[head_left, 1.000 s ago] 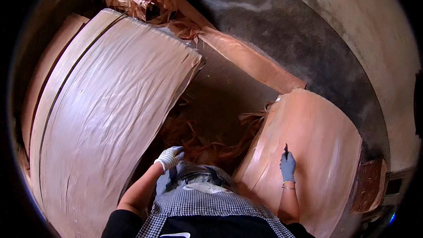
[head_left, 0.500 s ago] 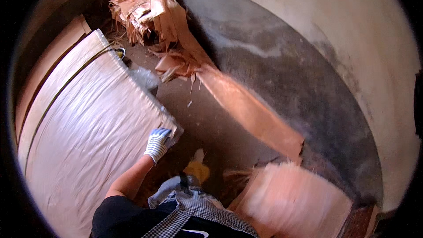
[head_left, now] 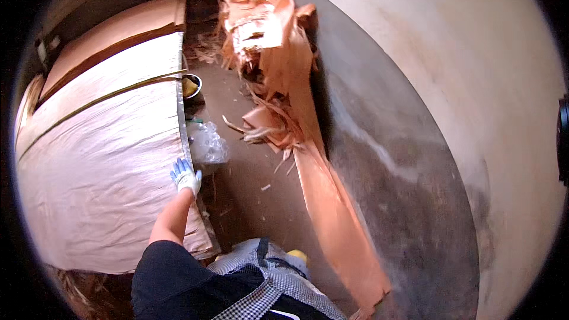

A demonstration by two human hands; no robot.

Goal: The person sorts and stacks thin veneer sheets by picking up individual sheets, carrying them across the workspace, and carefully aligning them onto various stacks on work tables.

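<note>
My left hand (head_left: 186,176), in a white knit glove with blue fingertips, lies palm down near the right edge of a broad stack of thin sheets that look like wood veneer (head_left: 118,160). Its fingers are stretched out and spread, holding nothing. The stack's pale top sheet is wrinkled and shiny. A long thin strip (head_left: 112,99) lies across it beyond the hand. My right hand is out of the picture.
Beside the stack are a clear plastic bag (head_left: 207,143) and a round bowl (head_left: 192,86) with something yellow inside. A torn orange-brown veneer pile (head_left: 261,29) stands ahead, with a long veneer sheet (head_left: 332,219) running along the dark wall (head_left: 409,201). More sheets (head_left: 118,32) lie behind the stack.
The view has swung left. My left hand has gone from curled fingers at the stack's near corner to flat and spread, farther along its right edge. The pile at lower right has left the picture.
</note>
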